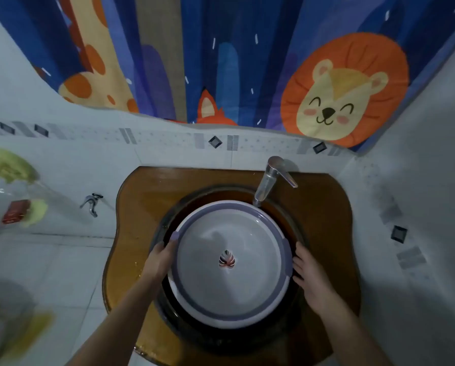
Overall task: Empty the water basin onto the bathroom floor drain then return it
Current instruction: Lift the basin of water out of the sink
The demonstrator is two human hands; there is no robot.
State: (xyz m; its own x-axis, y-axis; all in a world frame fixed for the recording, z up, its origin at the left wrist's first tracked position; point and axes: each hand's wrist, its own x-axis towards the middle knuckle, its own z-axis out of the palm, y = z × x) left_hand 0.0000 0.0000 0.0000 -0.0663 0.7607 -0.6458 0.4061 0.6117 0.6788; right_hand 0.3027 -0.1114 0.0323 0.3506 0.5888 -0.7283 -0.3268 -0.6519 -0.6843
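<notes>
Fingers of the left hand and right hand curl against opposite rims of the basin, which sits between them inside the sink.

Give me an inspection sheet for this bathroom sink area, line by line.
Surface: glossy amber-brown vanity top with a dark round sink bowl set into it; looks wet.
Job's things: round grey plastic basin with purple rim sits in the sink bowl, leaf print at its centre; water level cannot be told.
Clutter: small red box on the left, blurred.
Grippers: left hand and right hand grip opposite sides of the basin rim.
Cables: nothing seen.
Surroundings: chrome faucet over the basin's far edge; blue animal-print curtain behind; white tiled walls; metal wall tap on the left.
</notes>
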